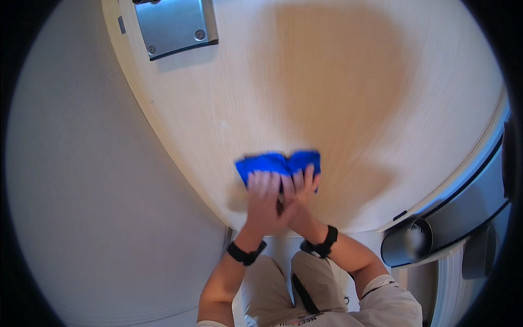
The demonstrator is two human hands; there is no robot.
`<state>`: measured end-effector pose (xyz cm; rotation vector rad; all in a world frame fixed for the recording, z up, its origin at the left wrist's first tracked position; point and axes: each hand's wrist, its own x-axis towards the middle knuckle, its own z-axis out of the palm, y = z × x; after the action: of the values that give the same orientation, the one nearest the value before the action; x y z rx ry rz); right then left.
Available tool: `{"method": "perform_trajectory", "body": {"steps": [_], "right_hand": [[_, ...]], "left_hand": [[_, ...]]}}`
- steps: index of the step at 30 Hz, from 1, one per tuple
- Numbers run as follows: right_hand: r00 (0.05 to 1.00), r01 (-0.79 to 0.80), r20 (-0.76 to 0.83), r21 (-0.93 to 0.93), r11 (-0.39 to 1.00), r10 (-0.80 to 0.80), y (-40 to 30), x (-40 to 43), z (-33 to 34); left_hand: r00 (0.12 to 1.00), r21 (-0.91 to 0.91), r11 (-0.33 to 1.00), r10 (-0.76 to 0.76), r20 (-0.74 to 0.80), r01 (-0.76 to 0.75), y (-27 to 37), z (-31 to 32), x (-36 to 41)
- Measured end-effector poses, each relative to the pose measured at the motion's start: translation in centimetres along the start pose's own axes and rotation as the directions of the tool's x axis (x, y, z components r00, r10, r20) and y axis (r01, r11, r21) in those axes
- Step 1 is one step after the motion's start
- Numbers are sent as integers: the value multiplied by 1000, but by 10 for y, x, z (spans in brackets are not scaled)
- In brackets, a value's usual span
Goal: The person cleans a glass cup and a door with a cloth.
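Observation:
A blue cloth (267, 162) lies spread against a pale wood-grain door (196, 110). My left hand (263, 200) presses on the cloth's left half, fingers extended upward over it. Beside it, my right hand (300, 200) holds the right half, its fingers slightly apart. The two hands meet at the thumbs, and the cloth puckers between them. Both hands look a little blurred. Black bands circle both wrists.
A brushed metal lock plate (175, 26) with screws sits on the door's upper left. A grey wall (90, 163) borders the door on the left. At lower right stands a dark cylindrical bin (398, 245). Shadows fall across the door.

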<state>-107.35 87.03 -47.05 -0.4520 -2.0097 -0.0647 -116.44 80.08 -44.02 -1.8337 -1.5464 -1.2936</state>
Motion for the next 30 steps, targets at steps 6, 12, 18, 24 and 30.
{"method": "perform_trajectory", "body": {"steps": [6,12,18,24,30], "right_hand": [[979,-36,-201,-58,998,24,-52,57,27],[964,92,254,-42,995,-78,-50,-63,77],[970,167,160,122,978,-185,-73,52,35],[954,247,167,27,969,-248,-49,-9,57],[937,82,329,120,989,-118,2,-84,40]], "left_hand": [[990,-41,996,68,-125,-74,-35,-57,32],[981,97,984,-162,103,152,-76,-20,-112],[974,8,989,-144,-176,148,-83,-41,-58],[963,-23,970,-245,-113,244,-92,0,-113],[978,-16,980,-199,71,200,-57,59,-146]]}}
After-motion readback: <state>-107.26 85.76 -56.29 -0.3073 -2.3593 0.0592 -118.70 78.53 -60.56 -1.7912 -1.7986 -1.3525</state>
